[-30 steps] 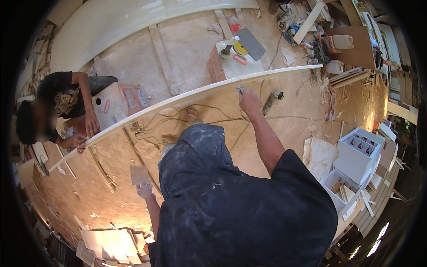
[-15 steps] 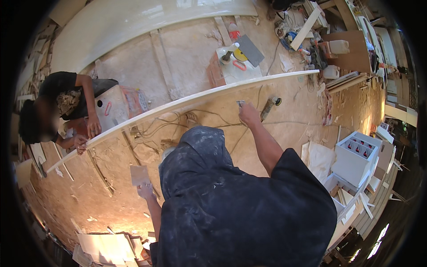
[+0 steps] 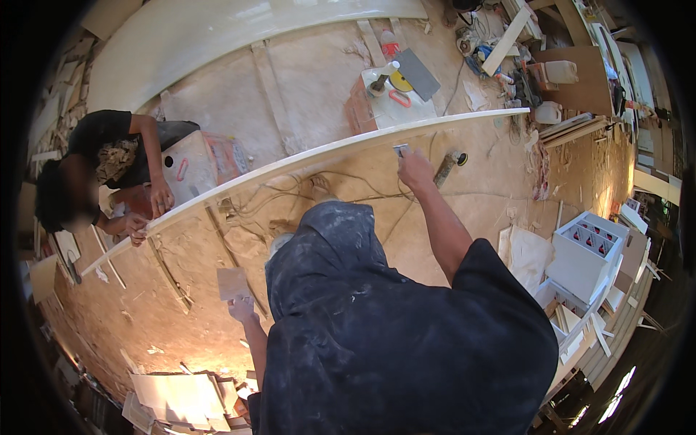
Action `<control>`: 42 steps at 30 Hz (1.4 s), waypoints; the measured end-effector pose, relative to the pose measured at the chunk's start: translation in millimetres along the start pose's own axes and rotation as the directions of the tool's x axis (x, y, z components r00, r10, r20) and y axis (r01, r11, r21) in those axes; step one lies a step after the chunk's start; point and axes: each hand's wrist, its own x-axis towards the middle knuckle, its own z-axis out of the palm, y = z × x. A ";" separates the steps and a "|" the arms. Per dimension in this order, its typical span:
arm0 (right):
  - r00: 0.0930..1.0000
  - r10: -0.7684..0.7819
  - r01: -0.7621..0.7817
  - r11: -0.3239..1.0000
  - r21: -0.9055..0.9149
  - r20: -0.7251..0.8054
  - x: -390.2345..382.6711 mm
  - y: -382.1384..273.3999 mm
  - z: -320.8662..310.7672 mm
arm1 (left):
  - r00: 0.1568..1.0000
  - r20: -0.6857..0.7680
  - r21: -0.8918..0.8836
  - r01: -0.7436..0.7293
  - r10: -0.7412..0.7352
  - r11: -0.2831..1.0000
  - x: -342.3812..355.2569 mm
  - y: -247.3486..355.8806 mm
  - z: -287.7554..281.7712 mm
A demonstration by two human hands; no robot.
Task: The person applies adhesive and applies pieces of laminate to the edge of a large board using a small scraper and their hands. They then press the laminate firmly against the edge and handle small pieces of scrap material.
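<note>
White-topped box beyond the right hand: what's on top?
A red loop, a yellow disc, a white-tipped dark tool and a grey sheet. Whatever lies under the sheet is hidden.

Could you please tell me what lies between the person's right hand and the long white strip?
In the head view, the small flat-bladed tool held by the right hand lies there, pointing toward the long white strip.

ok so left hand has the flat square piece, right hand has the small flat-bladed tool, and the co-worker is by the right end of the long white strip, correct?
Not quite: in the head view the co-worker is by the left end of the long white strip. The left hand does have the flat square piece, the right hand the small flat-bladed tool.
</note>
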 end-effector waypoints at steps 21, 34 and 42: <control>0.993 0.000 0.017 0.990 0.142 -0.121 5.4 -40.3 -28.7 | 0.999 0.010 0.012 0.044 -0.044 0.999 1.1 -1.7 -8.1; 0.996 -0.019 0.027 0.995 0.096 -0.083 9.1 -33.4 -29.7 | 0.999 -0.030 -0.059 0.011 -0.012 0.998 2.9 5.7 -3.7; 0.992 0.008 0.003 0.997 0.083 -0.124 21.5 -32.3 -42.5 | 0.999 -0.027 -0.027 0.027 -0.027 0.999 12.7 -13.8 -12.2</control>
